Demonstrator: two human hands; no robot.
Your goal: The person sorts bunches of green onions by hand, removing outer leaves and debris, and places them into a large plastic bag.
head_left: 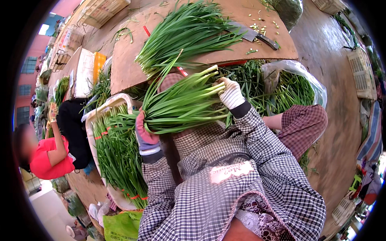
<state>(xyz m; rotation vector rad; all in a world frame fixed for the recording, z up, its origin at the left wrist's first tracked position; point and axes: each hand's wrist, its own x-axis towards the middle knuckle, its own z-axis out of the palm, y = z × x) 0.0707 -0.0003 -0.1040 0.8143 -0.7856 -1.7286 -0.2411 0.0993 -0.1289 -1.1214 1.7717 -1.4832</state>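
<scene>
Across my lap I hold a loose bunch of garlic chives [183, 108], its pale stem ends to the right. My left hand [147, 132], in a pink and purple glove, is closed around the leafy end. In a white knit glove, my right hand [232, 93] grips the stems with bent fingers. A larger pile of garlic chives [189, 30] lies beyond on a brown board [124, 60]. The knife [261, 39] rests at the pile's right side, its blade partly under leaves. Scattered pale trimmings [261, 29] lie near it.
Left of me stands a white basket [91, 128] of chive bundles with red ties. A clear plastic bag [320, 86] and loose greens sit at the right under the board's edge. A person in red [52, 158] sits at far left. Crates [362, 72] line the right.
</scene>
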